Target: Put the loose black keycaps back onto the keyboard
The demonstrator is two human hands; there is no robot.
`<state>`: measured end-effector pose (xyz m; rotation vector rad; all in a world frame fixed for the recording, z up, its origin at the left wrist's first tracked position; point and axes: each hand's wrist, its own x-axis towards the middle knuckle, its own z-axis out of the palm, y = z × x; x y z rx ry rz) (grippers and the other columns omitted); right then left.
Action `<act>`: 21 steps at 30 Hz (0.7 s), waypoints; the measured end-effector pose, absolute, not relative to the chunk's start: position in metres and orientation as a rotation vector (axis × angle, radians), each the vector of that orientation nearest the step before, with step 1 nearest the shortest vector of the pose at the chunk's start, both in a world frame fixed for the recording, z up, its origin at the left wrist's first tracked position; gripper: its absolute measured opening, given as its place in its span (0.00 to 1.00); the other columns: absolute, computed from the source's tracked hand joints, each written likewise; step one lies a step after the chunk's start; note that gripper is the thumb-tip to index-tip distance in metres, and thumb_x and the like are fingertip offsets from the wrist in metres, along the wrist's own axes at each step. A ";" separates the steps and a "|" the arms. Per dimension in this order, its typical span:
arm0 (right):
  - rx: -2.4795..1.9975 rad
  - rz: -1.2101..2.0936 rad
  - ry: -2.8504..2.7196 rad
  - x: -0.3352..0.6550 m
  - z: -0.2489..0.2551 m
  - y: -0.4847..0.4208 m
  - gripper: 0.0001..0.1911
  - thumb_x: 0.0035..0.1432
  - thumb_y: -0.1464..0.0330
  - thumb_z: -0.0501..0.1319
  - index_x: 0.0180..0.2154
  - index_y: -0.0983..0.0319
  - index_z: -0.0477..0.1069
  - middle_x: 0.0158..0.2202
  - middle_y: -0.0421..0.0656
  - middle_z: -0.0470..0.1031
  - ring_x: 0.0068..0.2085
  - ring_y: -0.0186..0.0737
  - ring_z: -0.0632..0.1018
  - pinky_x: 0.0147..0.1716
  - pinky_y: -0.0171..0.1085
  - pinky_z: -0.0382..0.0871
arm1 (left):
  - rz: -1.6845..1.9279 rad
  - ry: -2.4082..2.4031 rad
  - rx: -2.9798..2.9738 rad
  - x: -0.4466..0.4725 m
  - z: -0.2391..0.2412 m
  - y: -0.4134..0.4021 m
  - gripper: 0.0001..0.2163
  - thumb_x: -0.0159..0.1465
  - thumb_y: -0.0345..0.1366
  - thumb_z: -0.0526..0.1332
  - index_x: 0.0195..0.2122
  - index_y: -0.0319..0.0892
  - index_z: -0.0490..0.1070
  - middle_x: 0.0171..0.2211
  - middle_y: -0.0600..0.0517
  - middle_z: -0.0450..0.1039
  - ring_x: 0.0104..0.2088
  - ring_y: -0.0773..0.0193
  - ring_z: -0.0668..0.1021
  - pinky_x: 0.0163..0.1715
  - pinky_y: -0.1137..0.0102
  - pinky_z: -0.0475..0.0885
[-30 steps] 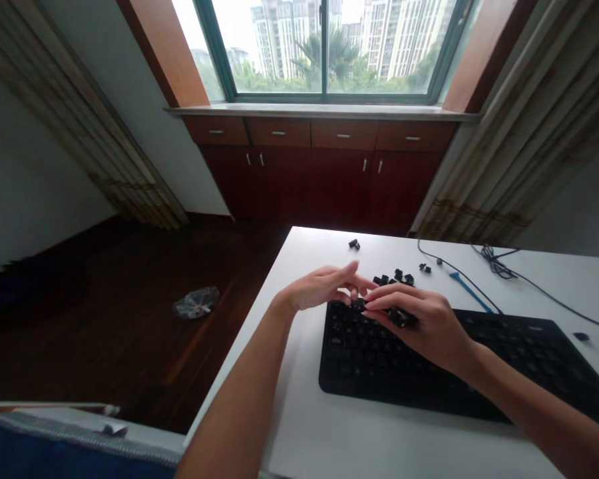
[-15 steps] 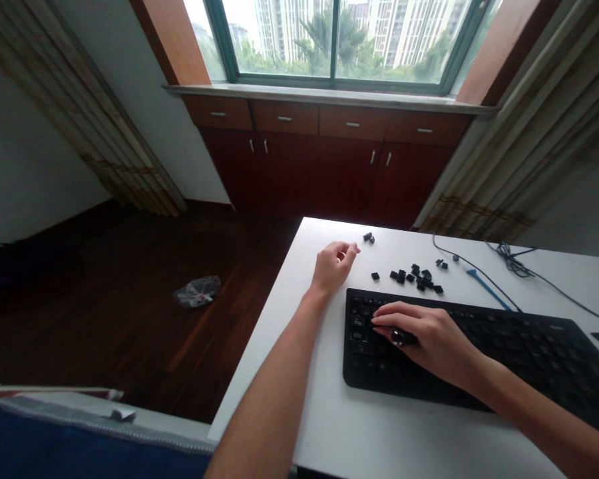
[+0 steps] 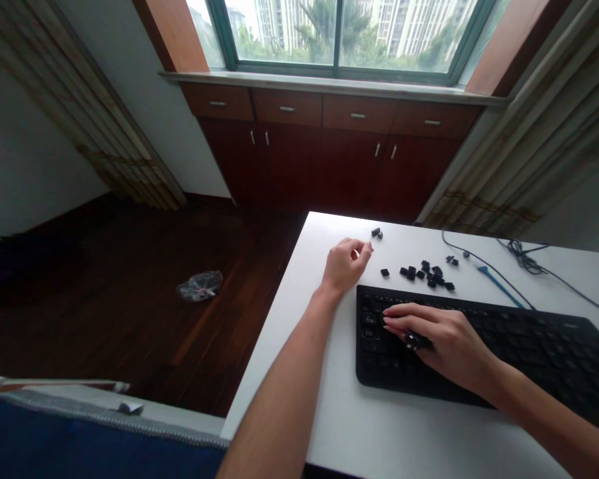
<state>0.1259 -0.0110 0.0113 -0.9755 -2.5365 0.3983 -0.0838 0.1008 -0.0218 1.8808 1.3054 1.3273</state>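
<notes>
A black keyboard lies on the white table with my right hand over its left part. The fingers of that hand are closed round a dark tool with a shiny end, mostly hidden under the palm. The fingertips rest at the upper left keys. My left hand lies on the table just beyond the keyboard's left corner, fingers curled and thumb against them; whatever is in them, if anything, is hidden. Several loose black keycaps are scattered behind the keyboard, with a single keycap nearer my left hand.
A blue stick-like tool and a thin cable lie behind the keyboard. Two small black pieces sit near the far edge of the white table. A clear plastic bag is on the dark floor, left of the table.
The whole view has shifted, so table, keyboard and hands appear slightly farther right. Both hands keep nearly the same place and pose relative to the keyboard.
</notes>
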 end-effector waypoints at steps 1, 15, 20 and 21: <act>-0.966 0.382 -2.537 0.126 0.009 -0.011 0.20 0.59 0.78 0.58 0.50 0.56 0.74 0.54 0.43 0.78 0.50 0.46 0.81 0.47 0.43 0.78 | 1.326 1.307 1.884 -0.084 -0.022 0.101 0.14 0.70 0.41 0.56 0.35 0.41 0.79 0.35 0.48 0.78 0.30 0.65 0.76 0.35 0.69 0.71; -1.015 0.358 -2.562 0.118 0.020 -0.011 0.11 0.64 0.73 0.57 0.45 0.58 0.75 0.49 0.45 0.78 0.40 0.41 0.82 0.40 0.38 0.78 | 1.312 1.325 1.909 -0.084 -0.024 0.101 0.15 0.70 0.41 0.55 0.35 0.41 0.79 0.34 0.49 0.78 0.30 0.64 0.76 0.35 0.69 0.71; -0.999 0.284 -2.554 0.115 0.015 -0.011 0.06 0.64 0.69 0.59 0.37 0.58 0.75 0.49 0.43 0.79 0.36 0.38 0.81 0.35 0.37 0.77 | 1.311 1.323 1.917 -0.084 -0.024 0.101 0.14 0.70 0.41 0.56 0.35 0.41 0.79 0.34 0.49 0.78 0.30 0.65 0.76 0.35 0.69 0.71; -0.989 0.285 -2.557 0.116 0.015 -0.012 0.06 0.64 0.69 0.59 0.38 0.58 0.75 0.49 0.42 0.79 0.37 0.38 0.82 0.35 0.37 0.77 | 1.312 1.323 1.918 -0.084 -0.024 0.101 0.15 0.70 0.41 0.56 0.35 0.41 0.79 0.35 0.49 0.78 0.29 0.65 0.76 0.35 0.69 0.70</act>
